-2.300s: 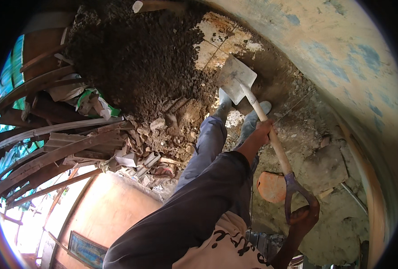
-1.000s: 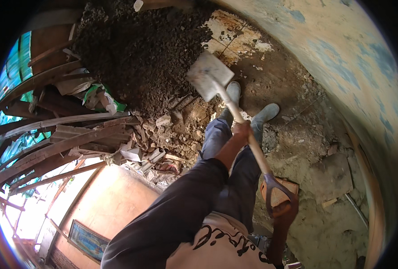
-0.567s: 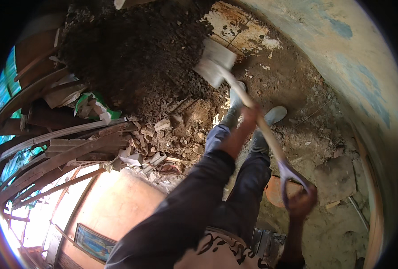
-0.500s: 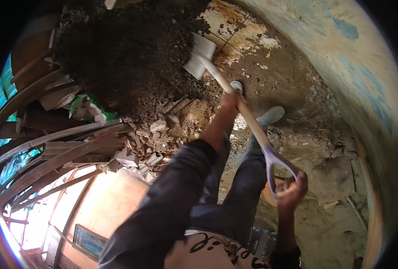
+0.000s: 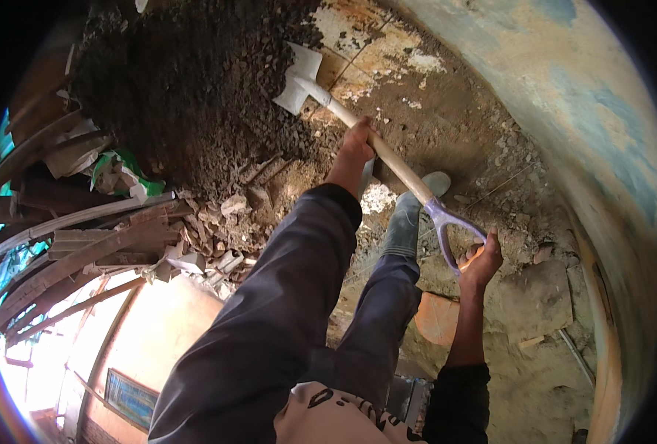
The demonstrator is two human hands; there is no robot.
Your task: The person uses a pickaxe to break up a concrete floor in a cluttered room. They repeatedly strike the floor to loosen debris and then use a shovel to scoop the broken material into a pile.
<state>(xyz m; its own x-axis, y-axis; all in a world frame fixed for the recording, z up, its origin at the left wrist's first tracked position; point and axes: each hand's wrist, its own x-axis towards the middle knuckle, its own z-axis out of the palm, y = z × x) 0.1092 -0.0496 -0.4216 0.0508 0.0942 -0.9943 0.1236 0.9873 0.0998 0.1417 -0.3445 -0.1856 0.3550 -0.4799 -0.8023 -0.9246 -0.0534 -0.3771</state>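
A shovel (image 5: 395,160) slants across the view, from its metal blade at the upper left to its purple D-shaped grip at the lower right. My left hand (image 5: 359,142) is wrapped round the wooden shaft, below the blade. My right hand (image 5: 483,260) closes on the end bar of the D-grip. The pale blade (image 5: 299,79) meets the right edge of a dark heap of soil and rubble (image 5: 173,89); its tip is against the loose lumps. Bare stained floor tiles (image 5: 358,44) show just beyond the blade.
Broken timbers (image 5: 84,251) and a green and white torn bag (image 5: 126,176) lie at the left. A wall with peeling paint (image 5: 550,89) curves up the right side. My grey boot (image 5: 436,183) stands on the dirty floor. An orange piece (image 5: 437,320) lies beside my leg.
The shovel has shifted left and toward the heap, with both hands still on it. My right hand has risen in the view, and the whole view has shifted slightly.
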